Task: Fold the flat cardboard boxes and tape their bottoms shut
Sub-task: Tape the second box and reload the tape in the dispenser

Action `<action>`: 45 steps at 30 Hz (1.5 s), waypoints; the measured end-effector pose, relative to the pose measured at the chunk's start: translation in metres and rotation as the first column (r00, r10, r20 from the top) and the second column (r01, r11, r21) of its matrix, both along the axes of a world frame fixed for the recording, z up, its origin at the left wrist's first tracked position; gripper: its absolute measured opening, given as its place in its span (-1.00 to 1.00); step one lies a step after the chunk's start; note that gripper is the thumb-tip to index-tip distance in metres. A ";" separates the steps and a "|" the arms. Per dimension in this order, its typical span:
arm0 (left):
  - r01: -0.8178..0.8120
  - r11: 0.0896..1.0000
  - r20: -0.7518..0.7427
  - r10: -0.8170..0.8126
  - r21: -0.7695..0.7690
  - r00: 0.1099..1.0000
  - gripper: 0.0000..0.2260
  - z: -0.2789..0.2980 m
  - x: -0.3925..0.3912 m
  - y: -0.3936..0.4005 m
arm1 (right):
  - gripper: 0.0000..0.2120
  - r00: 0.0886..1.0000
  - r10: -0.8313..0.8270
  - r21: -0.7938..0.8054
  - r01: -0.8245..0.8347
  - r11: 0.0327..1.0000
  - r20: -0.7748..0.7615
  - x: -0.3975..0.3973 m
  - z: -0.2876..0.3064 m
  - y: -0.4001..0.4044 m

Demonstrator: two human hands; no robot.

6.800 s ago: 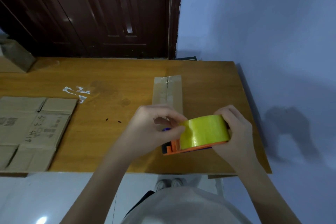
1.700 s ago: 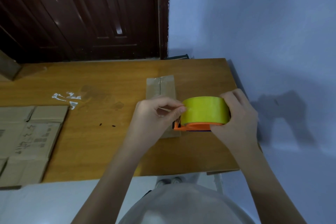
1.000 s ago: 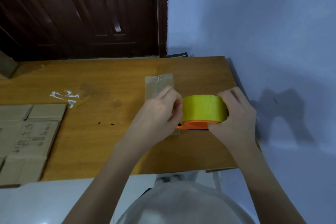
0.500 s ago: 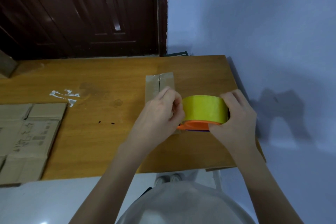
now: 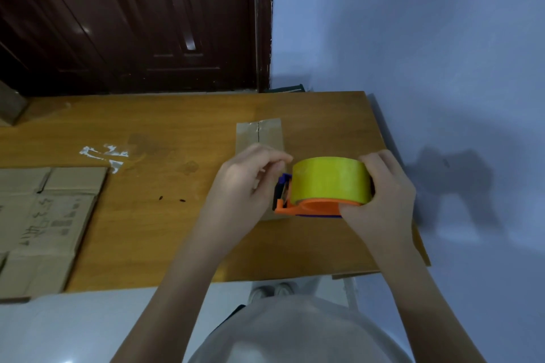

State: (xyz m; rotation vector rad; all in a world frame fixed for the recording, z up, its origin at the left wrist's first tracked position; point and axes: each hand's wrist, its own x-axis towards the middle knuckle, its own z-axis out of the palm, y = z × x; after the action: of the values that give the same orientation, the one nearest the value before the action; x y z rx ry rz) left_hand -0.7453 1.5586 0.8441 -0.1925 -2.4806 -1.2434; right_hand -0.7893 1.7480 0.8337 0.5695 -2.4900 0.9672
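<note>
A: Wooden table (image 5: 165, 247) under a blue wall, dark door behind. Nearest the body?

B: Both forearms reaching out over the near edge. Right hand (image 5: 380, 200) wrapped round the back of the tape dispenser (image 5: 312, 207), fingers curled over the yellow tape roll (image 5: 330, 180); probably to keep the tool steady. Left hand (image 5: 244, 186) at the dispenser's front end, thumb and fingertips drawn close together in a narrow pinch by the blade.

A: Pinching what?

B: Hard to tell; likely the free end of the tape, too thin and clear to make out. Looks like hunting for the tape's start before any pull.

A: And the cardboard?

B: Directly beneath and beyond the hands, a small folded box (image 5: 259, 135) lying on the table, seam running away from the body, lined up well for a strip along it. Far off to the left, a stack of flat boxes (image 5: 44, 215) at the table's near corner, not yet folded.

A: Farther still?

B: White tape scraps (image 5: 103, 153) stuck to the wood, then another cardboard piece (image 5: 10, 103) at the far left edge.
</note>
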 end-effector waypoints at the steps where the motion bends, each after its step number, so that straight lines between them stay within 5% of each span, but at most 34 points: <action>1: 0.007 1.000 0.005 -0.008 0.022 1.000 -0.80 0.002 0.001 0.001 | -0.71 1.000 0.002 0.005 -0.002 1.000 0.004 0.000 0.000 -0.001; 6: 0.001 0.977 0.086 -0.020 0.212 0.996 -0.75 0.005 0.006 0.007 | -0.66 1.000 -0.001 0.022 0.001 1.000 0.004 0.002 0.002 -0.004; 11: -0.074 0.901 0.127 0.022 0.427 0.992 -0.94 0.003 0.008 0.011 | -0.65 1.000 0.005 0.032 -0.004 0.999 -0.027 0.003 0.005 -0.005; 18: -0.097 0.974 0.049 0.089 0.204 0.995 -0.95 -0.004 0.008 0.019 | -0.65 0.999 -0.012 0.045 0.014 0.999 -0.047 0.006 0.006 -0.005; 34: -0.244 0.938 0.103 0.225 0.247 0.969 -0.85 -0.013 0.019 0.017 | -0.79 0.997 -0.071 -0.078 0.069 0.995 -0.027 0.014 -0.003 0.001; 37: -0.194 0.923 0.105 0.168 0.333 0.980 -0.76 -0.010 0.022 0.012 | -0.81 0.998 -0.043 -0.172 0.049 0.984 0.038 0.014 -0.008 0.002; 42: 0.003 0.995 -0.046 0.002 0.101 0.999 -0.75 -0.012 0.027 0.010 | -0.88 0.995 -0.031 -0.238 0.053 0.970 0.092 0.012 -0.011 0.003; 45: 0.031 0.986 0.010 -0.033 0.162 0.999 -0.73 -0.014 0.031 0.015 | -0.90 0.995 -0.043 -0.215 0.062 0.975 0.088 0.011 -0.010 0.002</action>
State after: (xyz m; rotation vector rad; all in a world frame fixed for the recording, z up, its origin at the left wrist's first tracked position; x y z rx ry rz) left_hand -0.7141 1.5738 0.8301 -0.1837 -2.3814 -1.4559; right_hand -0.7784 1.7504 0.8237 0.3986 -2.4139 1.2463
